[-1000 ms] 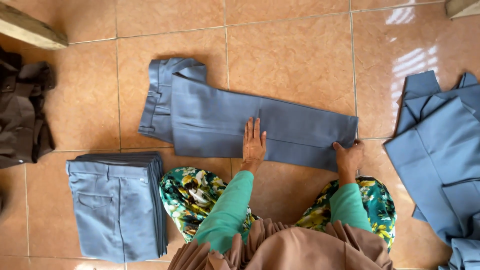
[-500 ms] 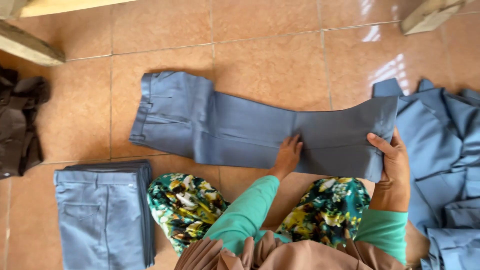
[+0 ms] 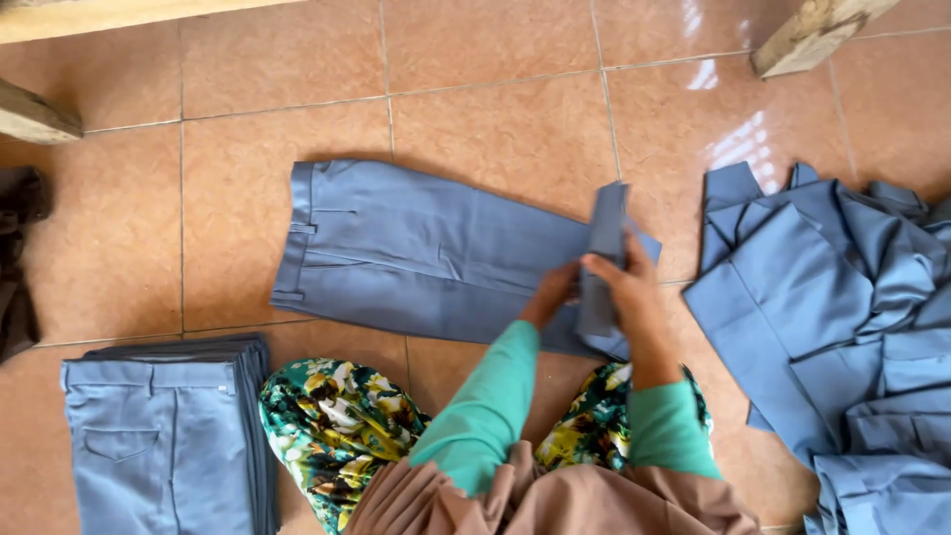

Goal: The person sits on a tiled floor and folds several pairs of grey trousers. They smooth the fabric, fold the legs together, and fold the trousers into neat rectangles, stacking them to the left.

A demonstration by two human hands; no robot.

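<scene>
the grey-blue trousers [image 3: 416, 253] lie flat on the tiled floor [image 3: 495, 119], waistband toward the left of the view and legs running to the right. the leg ends are lifted off the floor and stand upright as a narrow fold near the centre-right of the view.

edges and open room: bare floor extends above the trousers up to a wooden beam [image 3: 109, 15] along the top edge and a wooden block [image 3: 807, 35] at the top right. a second wooden piece [image 3: 35, 117] enters from the left edge. the strip of floor between the raised leg ends and the loose pile of grey-blue garments [image 3: 842, 337] on the right is narrow. a stack of folded trousers [image 3: 163, 436] sits at the lower left, just beside the person's floral-clad knee [image 3: 332, 426] and apart from the flat trousers. a dark garment [image 3: 15, 263] lies at the left edge, well apart.

hands: the right hand [image 3: 629, 297] is closed around the raised leg ends, fingers wrapped over the front of the fold, grasping the cloth. the left hand [image 3: 553, 295] rests at the base of the same fold, fingers curled against the cloth; whether it pinches the cloth or only presses it cannot be determined. both hands are just beside each other.
</scene>
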